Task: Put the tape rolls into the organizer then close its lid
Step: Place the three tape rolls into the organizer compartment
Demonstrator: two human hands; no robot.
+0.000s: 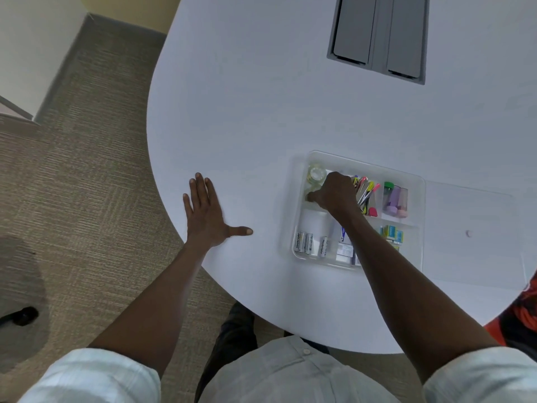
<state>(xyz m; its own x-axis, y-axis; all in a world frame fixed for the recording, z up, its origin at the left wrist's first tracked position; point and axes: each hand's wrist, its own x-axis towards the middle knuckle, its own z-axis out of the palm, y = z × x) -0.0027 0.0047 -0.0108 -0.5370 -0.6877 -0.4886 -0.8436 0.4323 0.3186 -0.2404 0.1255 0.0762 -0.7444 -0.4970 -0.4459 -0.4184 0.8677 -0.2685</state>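
Right hand in the organizer's tape compartment, lid lying open.

The right hand (pixel 337 193) reached into the upper-left compartment of the clear organizer (pixel 418 181), fingers curled down beside a tape roll (pixel 316 173) that sat at that compartment's far end; a second roll seemed to lie under the fingers, but whether they gripped it could not be told. The left hand (pixel 207 212) lay flat and spread on the table (pixel 261 112), holding nothing, left of the organizer. The lid (pixel 473 225) lay flat to the right of the organizer, its long axis running left to right across the frame. Judged from this, the right hand was nearer the lid, which would have to swing leftward over the compartments.
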